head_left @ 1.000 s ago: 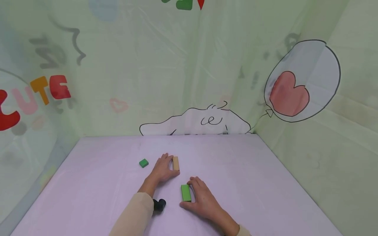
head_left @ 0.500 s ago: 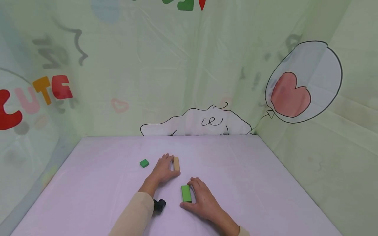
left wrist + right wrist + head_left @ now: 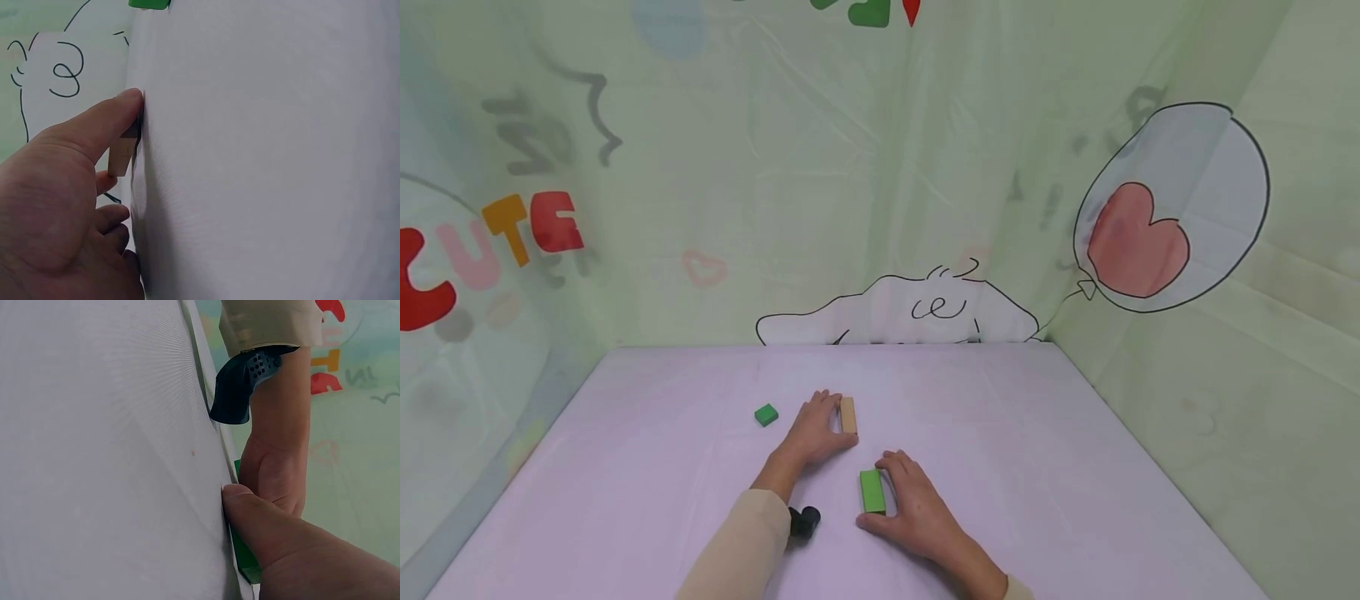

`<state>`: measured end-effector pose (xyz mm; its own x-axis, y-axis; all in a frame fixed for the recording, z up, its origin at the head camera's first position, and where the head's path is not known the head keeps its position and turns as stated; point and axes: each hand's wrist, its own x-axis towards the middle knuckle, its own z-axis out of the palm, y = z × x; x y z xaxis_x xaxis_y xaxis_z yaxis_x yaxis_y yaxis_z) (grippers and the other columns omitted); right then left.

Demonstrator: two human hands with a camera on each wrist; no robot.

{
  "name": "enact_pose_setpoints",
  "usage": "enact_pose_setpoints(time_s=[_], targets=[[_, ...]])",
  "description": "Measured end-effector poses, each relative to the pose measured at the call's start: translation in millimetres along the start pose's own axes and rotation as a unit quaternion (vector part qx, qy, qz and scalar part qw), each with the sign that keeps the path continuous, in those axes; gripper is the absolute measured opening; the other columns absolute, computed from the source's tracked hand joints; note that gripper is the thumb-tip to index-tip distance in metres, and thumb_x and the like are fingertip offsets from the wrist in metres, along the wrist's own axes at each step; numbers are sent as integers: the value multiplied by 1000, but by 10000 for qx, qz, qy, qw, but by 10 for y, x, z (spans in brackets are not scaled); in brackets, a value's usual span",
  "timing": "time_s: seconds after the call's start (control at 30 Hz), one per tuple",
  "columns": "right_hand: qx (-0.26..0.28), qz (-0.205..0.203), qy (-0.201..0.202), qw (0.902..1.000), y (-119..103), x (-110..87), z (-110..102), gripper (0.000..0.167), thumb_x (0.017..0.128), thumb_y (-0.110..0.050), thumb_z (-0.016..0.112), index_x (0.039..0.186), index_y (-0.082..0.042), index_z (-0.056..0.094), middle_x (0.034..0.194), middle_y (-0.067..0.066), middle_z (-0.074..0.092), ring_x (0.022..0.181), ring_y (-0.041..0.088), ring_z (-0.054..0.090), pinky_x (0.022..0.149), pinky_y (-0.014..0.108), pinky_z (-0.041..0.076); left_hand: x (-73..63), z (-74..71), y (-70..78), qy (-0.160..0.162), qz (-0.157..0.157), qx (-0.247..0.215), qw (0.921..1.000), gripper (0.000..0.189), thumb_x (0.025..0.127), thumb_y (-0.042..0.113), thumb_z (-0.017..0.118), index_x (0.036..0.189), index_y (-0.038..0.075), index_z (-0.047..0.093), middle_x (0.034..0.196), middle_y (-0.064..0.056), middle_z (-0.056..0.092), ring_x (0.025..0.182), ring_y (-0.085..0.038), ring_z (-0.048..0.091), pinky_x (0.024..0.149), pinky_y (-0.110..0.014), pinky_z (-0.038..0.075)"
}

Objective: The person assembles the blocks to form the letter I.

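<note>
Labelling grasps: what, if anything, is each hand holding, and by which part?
Left hand: wooden block, pinched by its near and far ends. Right hand: light green block, apparently by the same ends.

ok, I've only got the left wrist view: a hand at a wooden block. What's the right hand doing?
Observer: In the head view, the right hand grips a light green block, thumb at its near end, fingers at its far end.
Operator: Any loose block on the table?
Observer: Yes, a small dark green block, lying apart, to the left of the left hand.
Operator: And anything at the left cuff?
Observer: The right wrist view shows a dark device there, with a patch of small round holes. Can't tell how it's attached.
</note>
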<state>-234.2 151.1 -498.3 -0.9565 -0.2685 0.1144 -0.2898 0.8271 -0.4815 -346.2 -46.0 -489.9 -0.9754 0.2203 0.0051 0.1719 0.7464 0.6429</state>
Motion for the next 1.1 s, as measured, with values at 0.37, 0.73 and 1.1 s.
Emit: enact_pose_setpoints(time_s=[0.37, 0.73, 1.1], targets=[[56, -149, 23, 9999, -22, 8, -7, 86, 77, -54, 87, 142, -9, 53, 156, 19, 48, 148, 40, 42, 120, 59, 39, -53, -62, -2, 31, -97, -117, 9999, 83, 90, 38, 77, 158, 8, 40, 169, -20, 27, 159, -41, 18, 128, -60, 20], [183, -50, -87, 9998, 4, 15, -48, 85, 77, -54, 87, 140, -8, 55, 156, 21, 47, 148, 42, 41, 119, 62, 38, -124, -95, 66, -11, -66, -210, 9998, 83, 90, 38, 77, 158, 10, 39, 170, -20, 26, 159, -42, 17, 127, -62, 21], [465, 49, -134, 9988, 9, -20, -54, 83, 78, -52, 87, 139, -6, 56, 157, 21, 47, 149, 43, 40, 118, 62, 38, -153, -40, 14, -63, -114, -240, 9996, 83, 90, 39, 78, 158, 11, 40, 170, -19, 27, 159, -43, 18, 126, -64, 23]])
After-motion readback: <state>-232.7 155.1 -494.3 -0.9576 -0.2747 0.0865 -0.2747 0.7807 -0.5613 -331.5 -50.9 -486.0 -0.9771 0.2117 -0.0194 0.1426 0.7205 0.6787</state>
